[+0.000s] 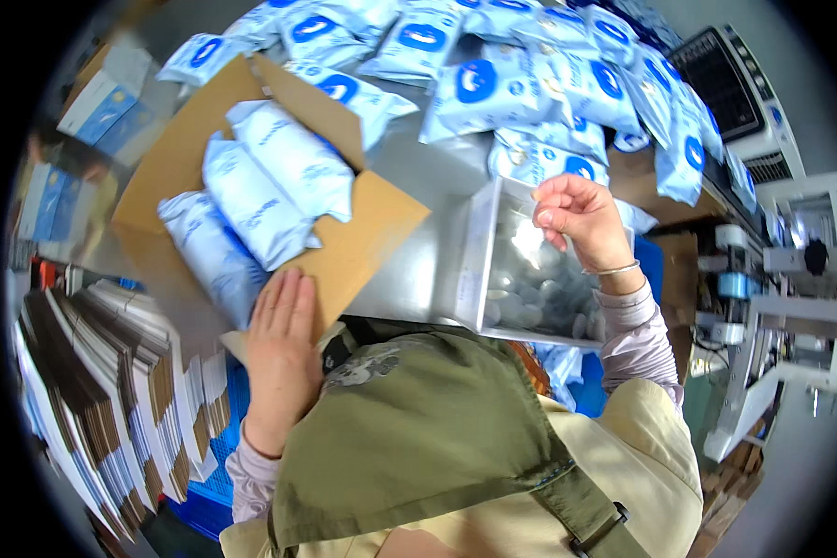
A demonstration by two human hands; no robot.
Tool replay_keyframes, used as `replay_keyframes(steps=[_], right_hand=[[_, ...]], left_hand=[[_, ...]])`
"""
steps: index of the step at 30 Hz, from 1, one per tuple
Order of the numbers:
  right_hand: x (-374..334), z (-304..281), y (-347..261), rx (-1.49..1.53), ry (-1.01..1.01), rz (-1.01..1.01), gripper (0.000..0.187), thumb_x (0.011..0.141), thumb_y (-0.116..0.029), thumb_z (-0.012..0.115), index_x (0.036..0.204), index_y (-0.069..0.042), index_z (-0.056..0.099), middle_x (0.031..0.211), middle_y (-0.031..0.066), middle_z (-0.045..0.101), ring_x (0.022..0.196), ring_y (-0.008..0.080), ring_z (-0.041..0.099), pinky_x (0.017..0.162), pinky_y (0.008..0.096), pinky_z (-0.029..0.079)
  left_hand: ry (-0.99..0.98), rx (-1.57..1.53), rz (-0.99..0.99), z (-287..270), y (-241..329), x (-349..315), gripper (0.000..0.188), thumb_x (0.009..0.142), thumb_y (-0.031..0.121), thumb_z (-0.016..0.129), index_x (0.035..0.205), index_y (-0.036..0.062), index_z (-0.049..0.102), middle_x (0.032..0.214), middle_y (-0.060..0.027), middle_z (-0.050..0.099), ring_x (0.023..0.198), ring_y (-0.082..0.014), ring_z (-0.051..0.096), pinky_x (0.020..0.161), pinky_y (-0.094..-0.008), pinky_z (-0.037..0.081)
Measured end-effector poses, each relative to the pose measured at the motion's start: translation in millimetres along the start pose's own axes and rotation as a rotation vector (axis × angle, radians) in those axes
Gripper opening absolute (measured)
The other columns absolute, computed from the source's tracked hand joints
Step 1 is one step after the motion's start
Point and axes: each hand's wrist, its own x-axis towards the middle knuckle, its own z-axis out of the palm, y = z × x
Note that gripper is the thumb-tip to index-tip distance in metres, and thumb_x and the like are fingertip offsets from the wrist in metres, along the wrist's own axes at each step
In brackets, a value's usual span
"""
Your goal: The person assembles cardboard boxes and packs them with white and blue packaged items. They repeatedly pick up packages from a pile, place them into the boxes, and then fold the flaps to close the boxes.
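Observation:
An open cardboard box (381,244) sits tilted at the left, with light-blue soft packs (260,186) side by side inside it. My left hand (286,349) lies with its fingers stretched out flat against the box's near side, beside the packs. At the right, a white-walled bin (480,251) holds many small, pale round pieces (539,302), some shiny. Above its far part hangs my right hand (575,212), thumb and forefinger pinched together. Whatever is between those fingertips is too small to make out.
A heap of light-blue packs (493,88) covers the far side of the metal table (407,200). Flattened cartons (112,391) stand stacked at the left. White machine parts (781,316) and a device with a dark front (721,84) stand at the right.

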Motion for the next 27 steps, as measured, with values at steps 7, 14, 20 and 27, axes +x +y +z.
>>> replay_keyframes(steps=[7,14,20,27], right_hand=[[58.6,152.9,-18.4,-0.151,-0.266,-0.375,0.037,0.082,0.000,0.066,0.118,-0.002,0.059,0.087,0.0057,0.067,0.072,0.0096,0.064,0.063,0.0218,0.052],[77.0,128.8,-11.1,-0.455,-0.084,-0.565,0.012,0.079,0.007,0.064,0.089,0.001,0.067,0.085,0.0069,0.068,0.077,0.0138,0.065,0.071,0.0251,0.052],[102.4,119.5,34.2,-0.775,-0.358,-0.517,0.064,0.070,-0.002,0.074,0.127,-0.001,0.043,0.119,0.0130,0.053,0.105,0.0253,0.056,0.090,0.0353,0.047],[137.7,270.3,89.0,-0.435,-0.089,-0.599,0.075,0.077,-0.001,0.066,0.140,0.006,0.025,0.135,0.0235,0.039,0.127,0.0334,0.039,0.108,0.0406,0.032]], left_hand=[[0.058,0.011,0.008,0.7,-8.2,-10.2,0.051,0.076,0.000,0.049,0.127,-0.0054,0.049,0.129,-0.0228,0.052,0.123,-0.0365,0.048,0.105,-0.0467,0.035],[0.097,-0.110,-0.076,-10.5,-20.7,-23.9,0.056,0.067,-0.005,0.056,0.123,-0.0018,0.054,0.128,-0.0189,0.054,0.121,-0.0348,0.050,0.103,-0.0454,0.039],[0.058,-0.078,-0.164,-38.9,-47.5,-36.5,0.039,0.074,0.007,0.059,0.113,0.0035,0.062,0.118,-0.0130,0.061,0.117,-0.0284,0.054,0.098,-0.0443,0.043],[0.666,0.603,-0.213,-131.1,-87.1,-69.1,0.028,0.076,0.000,0.062,0.104,0.0023,0.067,0.110,-0.0194,0.064,0.110,-0.0373,0.058,0.103,-0.0483,0.037]])
